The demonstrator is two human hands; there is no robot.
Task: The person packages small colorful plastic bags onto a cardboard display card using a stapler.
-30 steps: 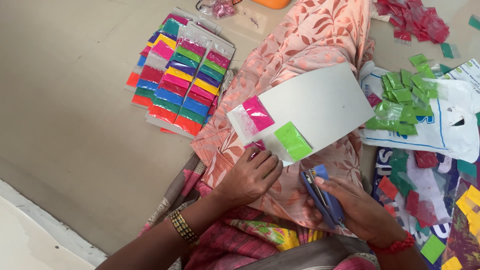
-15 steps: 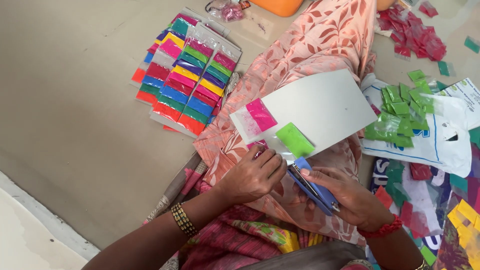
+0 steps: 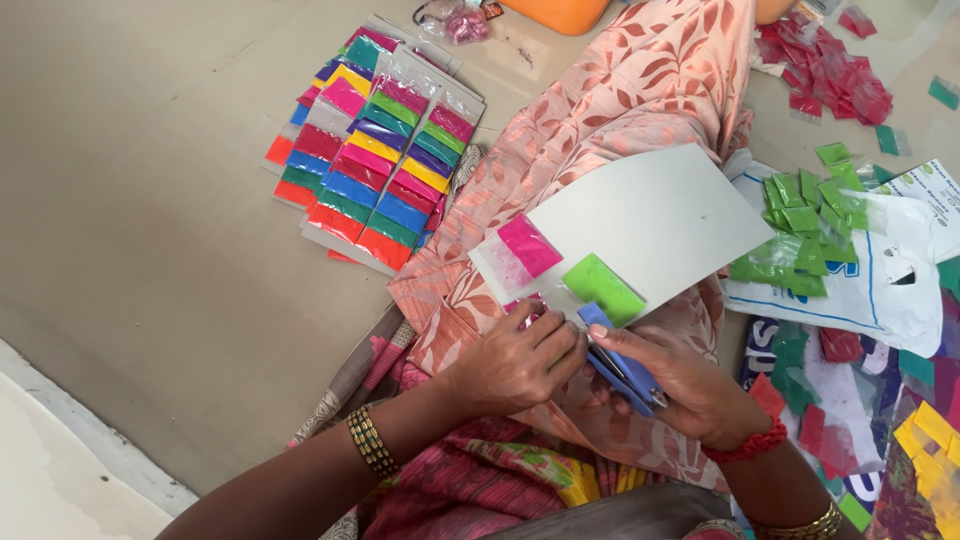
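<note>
A white card (image 3: 650, 215) rests on my lap over the peach leaf-print cloth. A pink powder packet (image 3: 528, 246) and a green powder packet (image 3: 603, 289) lie along its near edge. My left hand (image 3: 515, 362) pinches the card's near edge beside the green packet. My right hand (image 3: 680, 385) grips a blue stapler (image 3: 618, 362), whose nose sits at the green packet's lower corner.
Finished cards of several multicoloured packets (image 3: 375, 160) lie on the floor at the left. Loose green packets (image 3: 805, 222) sit on a white plastic bag (image 3: 900, 290) at the right. Red packets (image 3: 825, 80) lie farther back. Yellow packets (image 3: 930, 435) are at the lower right.
My right hand has brought the blue stapler up from my lap to the card's near edge at the green packet. My left hand stays on the card's edge.
</note>
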